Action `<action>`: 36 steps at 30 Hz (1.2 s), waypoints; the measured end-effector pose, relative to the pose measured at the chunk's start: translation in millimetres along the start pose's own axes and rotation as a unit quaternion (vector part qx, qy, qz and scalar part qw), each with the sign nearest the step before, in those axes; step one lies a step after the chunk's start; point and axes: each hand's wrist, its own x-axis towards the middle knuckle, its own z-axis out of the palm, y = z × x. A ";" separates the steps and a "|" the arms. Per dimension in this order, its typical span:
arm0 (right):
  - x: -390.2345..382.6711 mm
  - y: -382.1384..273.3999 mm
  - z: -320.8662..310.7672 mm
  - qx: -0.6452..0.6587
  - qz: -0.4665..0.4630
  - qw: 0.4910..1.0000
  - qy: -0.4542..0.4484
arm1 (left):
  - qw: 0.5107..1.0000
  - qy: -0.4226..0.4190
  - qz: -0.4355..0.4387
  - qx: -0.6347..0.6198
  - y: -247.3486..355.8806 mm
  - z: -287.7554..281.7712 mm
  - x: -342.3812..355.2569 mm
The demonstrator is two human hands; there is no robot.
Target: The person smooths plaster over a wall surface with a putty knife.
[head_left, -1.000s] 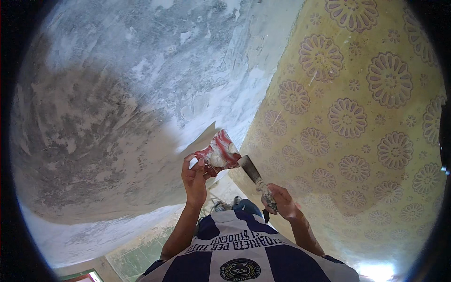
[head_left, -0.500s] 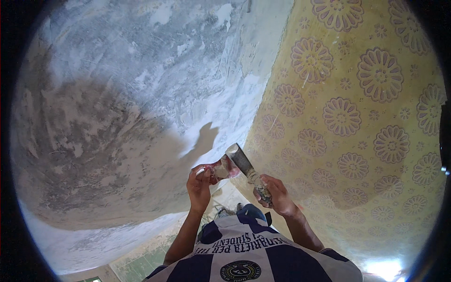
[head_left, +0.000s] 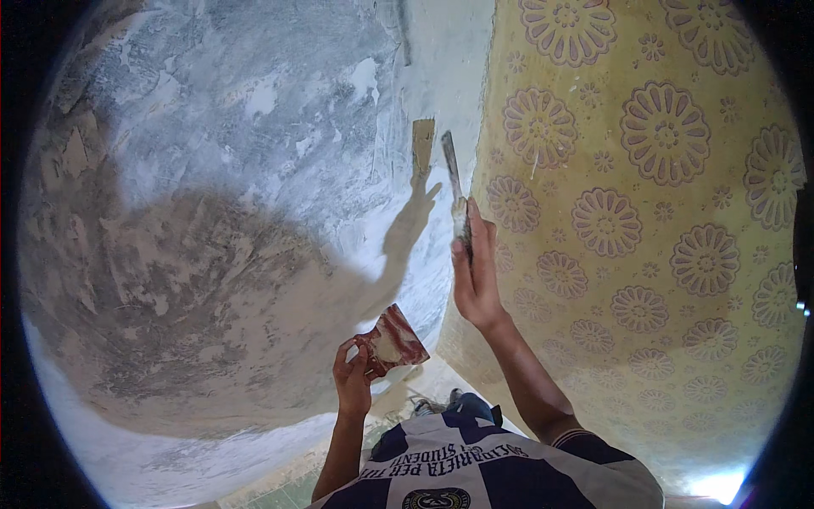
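Note:
My right hand (head_left: 479, 276) is raised beside the corner of two walls, closed round the crusted handle of a putty knife (head_left: 450, 157). The knife's narrow metal blade points up, seen nearly edge-on, near the smooth pale strip of the left wall (head_left: 441, 76). I cannot tell whether the blade touches it. Lower down, my left hand (head_left: 352, 377) pinches the narrow end of a flat, flared red putty spreader (head_left: 394, 343). A patch of beige putty lies on the spreader's face.
The left wall carries patchy grey and white plaster with my shadow across it. To the right stands a yellow wall (head_left: 577, 229) with purple flower patterns. A bright light (head_left: 721, 486) shines at the lower right. My shoes are far below, near the wall corner.
My right hand has lifted the putty knife from the spreader up along the wall corner. My left hand has moved slightly down, and the spreader's face now shows fully.

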 end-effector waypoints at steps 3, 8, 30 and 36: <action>9.2 0.0 17.9 0.001 0.016 1.000 0.008 | 0.999 -0.002 0.007 -0.049 -0.3 -5.1 -1.8; 21.1 1.9 34.1 0.017 0.045 0.999 0.018 | 0.995 -0.039 0.015 -0.091 2.6 -17.7 -3.5; -19.3 28.5 62.4 -0.013 0.040 0.998 0.037 | 0.996 -0.023 0.020 -0.085 7.1 -11.4 -1.1; -25.7 25.5 58.0 0.012 0.084 0.995 0.045 | 0.997 0.018 0.010 -0.075 6.4 -12.1 -1.7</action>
